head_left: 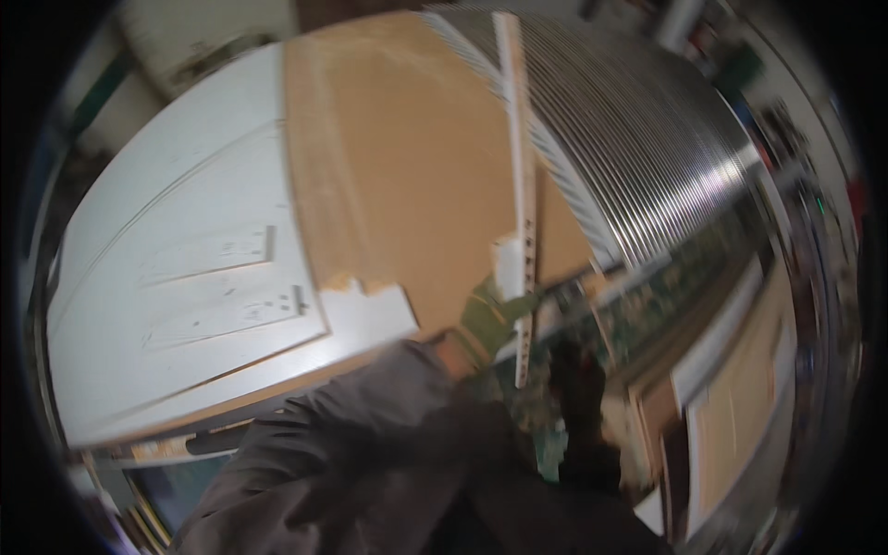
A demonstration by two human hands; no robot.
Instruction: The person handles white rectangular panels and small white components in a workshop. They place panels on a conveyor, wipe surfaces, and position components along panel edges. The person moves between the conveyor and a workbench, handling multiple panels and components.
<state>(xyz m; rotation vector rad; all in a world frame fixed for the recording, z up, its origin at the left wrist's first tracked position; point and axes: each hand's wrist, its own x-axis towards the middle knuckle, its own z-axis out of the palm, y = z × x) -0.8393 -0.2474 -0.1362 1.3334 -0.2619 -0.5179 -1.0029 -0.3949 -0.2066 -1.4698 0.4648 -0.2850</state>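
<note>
Upper left we see a pale greyish wall (pixel 208 37), and at far right a tiny glowing green light (pixel 821 206).

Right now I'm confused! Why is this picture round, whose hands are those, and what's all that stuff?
No robot here: a person wears a wide-seeing camera on their head, looking down, so edges bend. The left hand, in a green glove, seems to grip a long white strip. What may be the right hand is a dark blur. Across the work area lie white panels, a brown board and a shiny ribbed sheet.
</note>
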